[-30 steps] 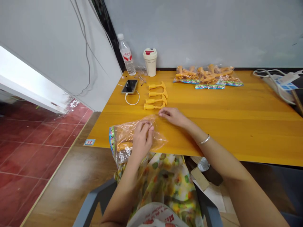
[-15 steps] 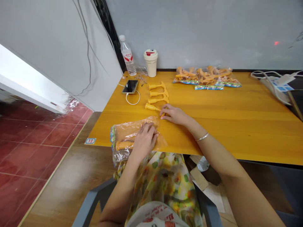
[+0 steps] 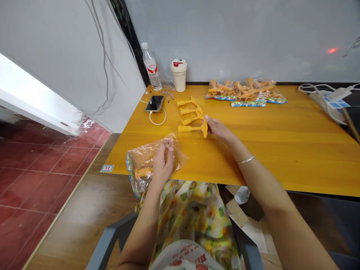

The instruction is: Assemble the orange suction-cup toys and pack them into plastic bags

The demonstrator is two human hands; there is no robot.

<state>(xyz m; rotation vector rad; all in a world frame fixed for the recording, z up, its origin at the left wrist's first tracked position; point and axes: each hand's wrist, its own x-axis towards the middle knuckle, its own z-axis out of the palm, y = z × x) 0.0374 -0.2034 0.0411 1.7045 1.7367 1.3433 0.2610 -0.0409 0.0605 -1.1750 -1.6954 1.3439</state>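
Note:
My left hand (image 3: 162, 161) is closed in a pinch on a clear plastic bag (image 3: 142, 152) with a colourful printed edge. One yellow toy hammer (image 3: 143, 172) lies in the bag, its ribbed handle showing and the rest hidden by my hand. With closed fingers, my right hand (image 3: 216, 128) grips the head of another yellow toy hammer (image 3: 194, 128), whose handle points left. Just beyond it, more yellow toy hammers (image 3: 191, 111) lie side by side in a column, heads to the right.
Bagged yellow toys (image 3: 247, 92) lie along the wall. A phone (image 3: 154, 103) with a white cable, a water bottle (image 3: 152, 67) and a lidded cup (image 3: 179, 77) stand at the back left. A power strip (image 3: 337, 95) and cables are at the far right.
My right hand has moved slightly away from me and right, and the nearest hammer has turned level. My left hand has shifted left and now pinches the bag, whose near end is lifted.

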